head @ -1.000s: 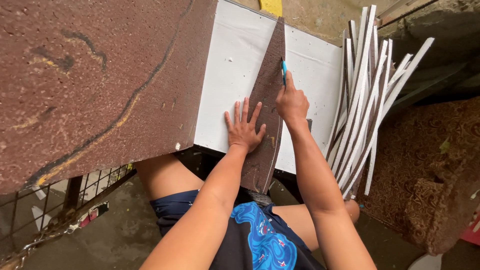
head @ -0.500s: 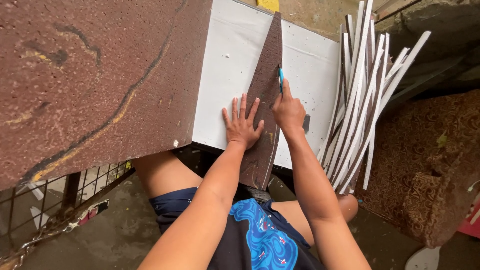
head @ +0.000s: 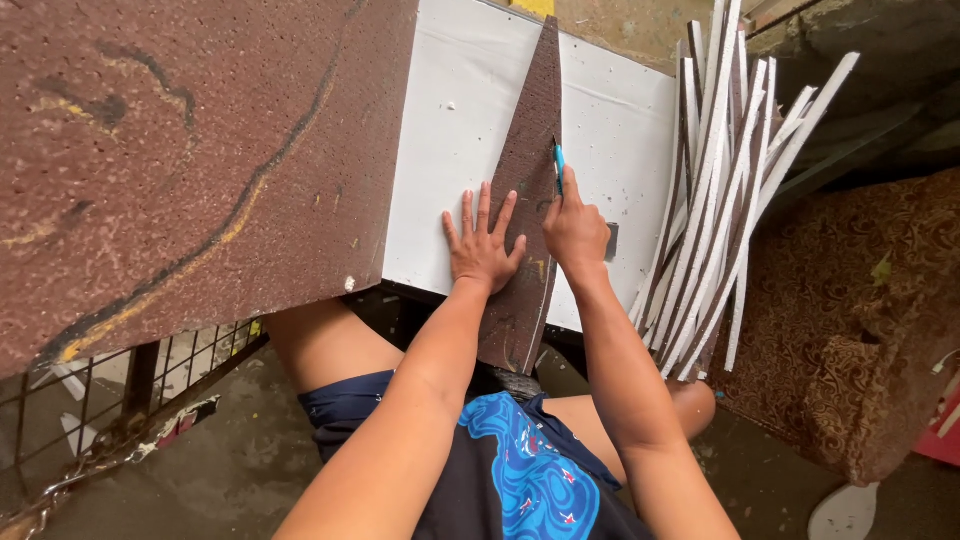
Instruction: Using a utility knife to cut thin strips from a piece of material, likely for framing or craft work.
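A long brown tapered board strip [head: 530, 120] lies on a white sheet [head: 455, 150]. My left hand [head: 482, 243] is pressed flat on the strip and the sheet, fingers spread. My right hand [head: 575, 230] is closed around a blue-handled cutter [head: 559, 166], whose tip rests along the strip's right edge. Both forearms reach up from the bottom of the view.
A large brown speckled board [head: 180, 150] fills the left. A bundle of several white-edged cut strips [head: 720, 200] leans at the right of the sheet. Brown patterned fabric [head: 860, 320] lies at the right. A wire grid [head: 130, 380] shows lower left.
My right hand has drawn the cutter down along the strip's right edge toward me. My left hand stays pressed flat in the same place.
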